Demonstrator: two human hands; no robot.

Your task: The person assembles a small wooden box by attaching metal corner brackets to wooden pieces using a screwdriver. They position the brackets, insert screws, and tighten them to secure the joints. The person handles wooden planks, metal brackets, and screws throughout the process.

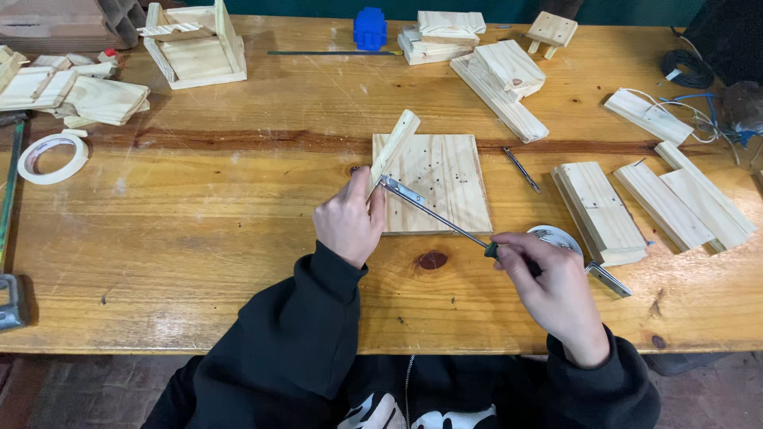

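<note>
My left hand (348, 222) grips a narrow wooden strip (395, 146), held tilted against the left edge of a square pine board (445, 179) that lies flat on the table. A small metal bracket (401, 191) sits against the strip just by my fingers. My right hand (548, 286) holds a screwdriver (445, 218) by its dark handle. Its long shaft runs up and left, with the tip at the bracket.
Wooden slats (660, 202) and blocks lie to the right, next to a white dish (556, 236) and a metal angle (608, 280). Part-built wooden boxes (195, 48), a tape roll (52, 156), a blue block (369, 28), a loose nail (520, 168) and cables (691, 71) surround the workbench (199, 238).
</note>
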